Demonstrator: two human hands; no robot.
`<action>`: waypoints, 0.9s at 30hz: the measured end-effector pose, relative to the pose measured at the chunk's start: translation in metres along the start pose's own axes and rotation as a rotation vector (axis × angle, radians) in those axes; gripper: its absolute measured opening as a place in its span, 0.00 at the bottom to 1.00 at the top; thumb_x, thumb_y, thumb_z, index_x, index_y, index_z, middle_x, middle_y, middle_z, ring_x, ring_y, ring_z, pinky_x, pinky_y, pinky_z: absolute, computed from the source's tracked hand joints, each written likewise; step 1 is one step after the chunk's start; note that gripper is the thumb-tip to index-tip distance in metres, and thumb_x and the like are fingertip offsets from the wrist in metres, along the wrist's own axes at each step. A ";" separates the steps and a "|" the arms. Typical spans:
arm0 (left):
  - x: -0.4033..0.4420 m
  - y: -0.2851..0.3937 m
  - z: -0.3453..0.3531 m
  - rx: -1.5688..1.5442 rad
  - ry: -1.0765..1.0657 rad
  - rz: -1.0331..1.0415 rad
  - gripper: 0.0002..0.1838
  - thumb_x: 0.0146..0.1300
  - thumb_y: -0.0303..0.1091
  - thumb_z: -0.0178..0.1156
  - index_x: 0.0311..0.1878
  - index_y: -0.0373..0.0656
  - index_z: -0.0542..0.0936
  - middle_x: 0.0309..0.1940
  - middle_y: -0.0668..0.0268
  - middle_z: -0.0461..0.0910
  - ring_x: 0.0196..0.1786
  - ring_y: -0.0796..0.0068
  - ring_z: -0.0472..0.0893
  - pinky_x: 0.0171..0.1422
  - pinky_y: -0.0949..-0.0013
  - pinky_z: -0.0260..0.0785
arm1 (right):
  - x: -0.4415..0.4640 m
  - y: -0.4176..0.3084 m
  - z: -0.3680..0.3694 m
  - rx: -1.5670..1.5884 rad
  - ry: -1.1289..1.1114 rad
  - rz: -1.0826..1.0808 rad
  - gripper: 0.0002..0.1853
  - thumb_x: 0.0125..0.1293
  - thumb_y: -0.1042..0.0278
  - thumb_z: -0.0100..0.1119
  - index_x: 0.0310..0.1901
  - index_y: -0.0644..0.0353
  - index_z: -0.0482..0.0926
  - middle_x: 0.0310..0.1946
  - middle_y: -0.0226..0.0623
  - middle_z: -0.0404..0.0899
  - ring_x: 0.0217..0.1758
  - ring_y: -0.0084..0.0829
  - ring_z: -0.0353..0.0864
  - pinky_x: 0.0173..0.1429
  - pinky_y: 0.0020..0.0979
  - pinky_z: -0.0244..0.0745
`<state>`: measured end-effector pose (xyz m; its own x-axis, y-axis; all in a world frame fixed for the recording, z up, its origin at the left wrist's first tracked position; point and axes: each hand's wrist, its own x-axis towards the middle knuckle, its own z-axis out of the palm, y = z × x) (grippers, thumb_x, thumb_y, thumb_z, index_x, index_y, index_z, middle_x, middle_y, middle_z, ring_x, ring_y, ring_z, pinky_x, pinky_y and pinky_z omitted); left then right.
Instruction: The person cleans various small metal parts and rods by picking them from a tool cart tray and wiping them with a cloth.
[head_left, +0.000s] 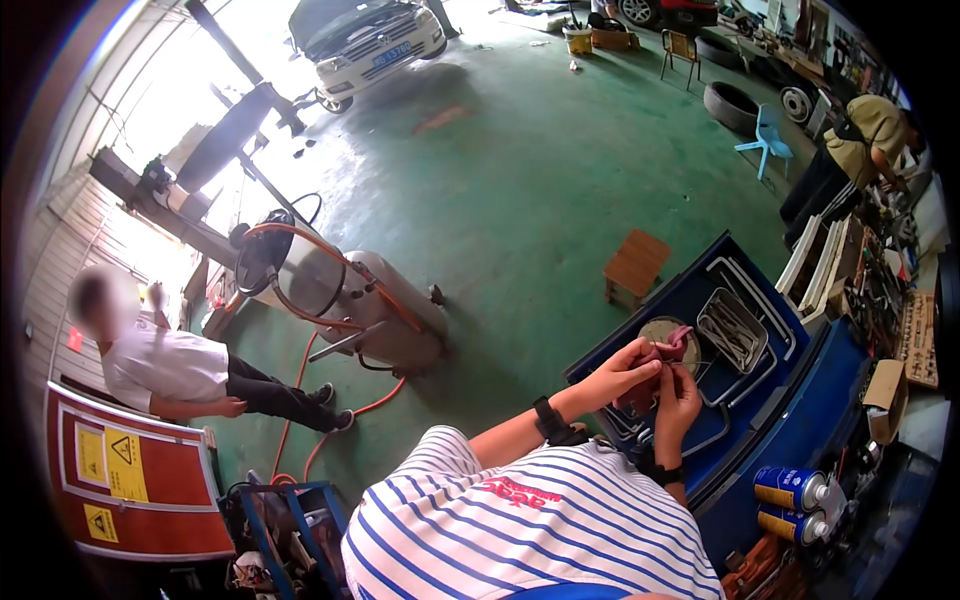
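Note:
My left hand (628,372) and my right hand (677,402) meet over a blue tool cart top, fingers closed in a pinch. A dark red rag (682,343) shows just beyond the fingertips, and more of it hangs below my left hand. Both hands seem to grip this cloth; any small part between the fingertips is too fine to make out. Partly covered by the cloth is a round beige dish (655,330). Right of it, a metal tray (712,303) holds several long metal tools. The blue cart top (740,405) lies under everything.
A wooden stool (637,262) stands beyond the cart. Two blue spray cans (790,488) lie at lower right. Grey tanks (385,310) with an orange hose (380,402) stand left. One person (170,365) stands at left; another (850,150) bends at the right bench. A car (370,50) is ahead.

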<state>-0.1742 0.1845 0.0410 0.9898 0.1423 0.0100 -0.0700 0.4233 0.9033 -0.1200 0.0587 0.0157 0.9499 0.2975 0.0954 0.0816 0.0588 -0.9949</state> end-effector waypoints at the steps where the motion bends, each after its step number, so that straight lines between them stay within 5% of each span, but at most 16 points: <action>1: 0.000 0.004 0.002 0.008 0.003 0.001 0.08 0.72 0.37 0.52 0.41 0.44 0.67 0.34 0.76 0.66 0.38 0.91 0.66 0.42 0.82 0.63 | 0.000 0.001 0.000 0.004 0.024 -0.008 0.08 0.66 0.71 0.60 0.40 0.68 0.80 0.31 0.28 0.79 0.31 0.15 0.73 0.32 0.18 0.70; 9: 0.002 0.001 0.004 0.033 0.024 -0.055 0.07 0.71 0.35 0.53 0.41 0.44 0.67 0.35 0.76 0.68 0.37 0.90 0.66 0.40 0.82 0.63 | 0.003 0.000 -0.005 0.091 0.029 0.057 0.07 0.64 0.71 0.61 0.38 0.67 0.80 0.28 0.28 0.79 0.29 0.16 0.73 0.31 0.20 0.69; 11: 0.007 -0.010 -0.004 0.101 0.061 -0.041 0.07 0.71 0.34 0.53 0.39 0.44 0.68 0.36 0.74 0.70 0.38 0.89 0.67 0.40 0.81 0.64 | 0.006 -0.003 -0.006 -0.173 0.003 -0.167 0.06 0.63 0.72 0.62 0.37 0.67 0.80 0.26 0.33 0.79 0.28 0.20 0.75 0.32 0.23 0.70; 15: 0.020 -0.029 -0.002 -0.189 0.246 -0.018 0.07 0.70 0.33 0.55 0.37 0.44 0.67 0.38 0.71 0.73 0.37 0.86 0.70 0.40 0.78 0.66 | 0.006 -0.020 -0.006 -0.454 -0.037 -0.433 0.04 0.58 0.75 0.61 0.32 0.66 0.80 0.27 0.44 0.79 0.31 0.44 0.80 0.35 0.35 0.74; 18: 0.022 -0.041 -0.013 -0.171 0.256 -0.087 0.09 0.70 0.33 0.55 0.36 0.44 0.66 0.31 0.71 0.73 0.33 0.85 0.72 0.33 0.78 0.67 | 0.005 -0.014 -0.009 -0.542 -0.047 -0.520 0.03 0.57 0.74 0.62 0.32 0.64 0.80 0.26 0.42 0.79 0.29 0.42 0.79 0.33 0.36 0.73; 19: 0.025 -0.040 -0.011 -0.138 0.280 -0.042 0.09 0.70 0.37 0.55 0.37 0.46 0.66 0.26 0.72 0.70 0.24 0.88 0.68 0.21 0.81 0.59 | 0.003 -0.014 -0.010 -0.552 -0.031 -0.513 0.03 0.57 0.74 0.62 0.32 0.64 0.80 0.26 0.42 0.79 0.29 0.42 0.79 0.33 0.36 0.73; 27: 0.034 -0.026 -0.056 -0.235 0.441 0.146 0.09 0.68 0.32 0.57 0.34 0.47 0.67 0.33 0.71 0.75 0.37 0.81 0.75 0.41 0.75 0.71 | 0.004 -0.023 -0.031 -0.439 -0.016 -0.235 0.06 0.56 0.70 0.63 0.32 0.65 0.82 0.25 0.41 0.79 0.28 0.41 0.79 0.31 0.32 0.73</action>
<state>-0.1457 0.2281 -0.0064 0.8246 0.5570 -0.0986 -0.2799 0.5533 0.7846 -0.1084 0.0291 0.0378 0.8860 0.3396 0.3157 0.4156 -0.2796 -0.8655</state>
